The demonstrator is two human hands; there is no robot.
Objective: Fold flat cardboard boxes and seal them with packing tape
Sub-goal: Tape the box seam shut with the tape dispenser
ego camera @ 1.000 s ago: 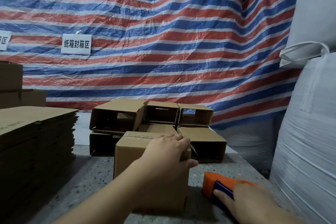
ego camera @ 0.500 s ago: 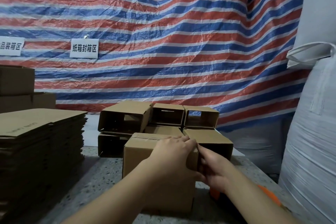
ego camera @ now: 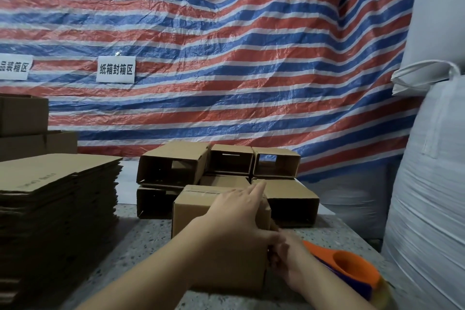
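Note:
A small folded cardboard box [ego camera: 198,214] stands on the speckled table [ego camera: 141,246] in front of me. My left hand [ego camera: 236,211] lies flat on its top, fingers straight and pointing away to the right edge. My right hand [ego camera: 292,262] is low against the box's right side, fingertips touching the cardboard; they are partly hidden by my left wrist. An orange and blue tape dispenser [ego camera: 352,269] lies on the table just right of my right hand, held by no hand.
A tall stack of flat cardboard blanks [ego camera: 57,196] fills the left. Several folded open-ended boxes [ego camera: 173,163] are piled behind the box. Large white sacks [ego camera: 427,209] crowd the right edge. A striped tarp [ego camera: 226,58] hangs behind.
My right hand let go of the dispenser, came to the box's upper right corner, then slid down its right side. My left hand stayed on the top, fingers now straighter.

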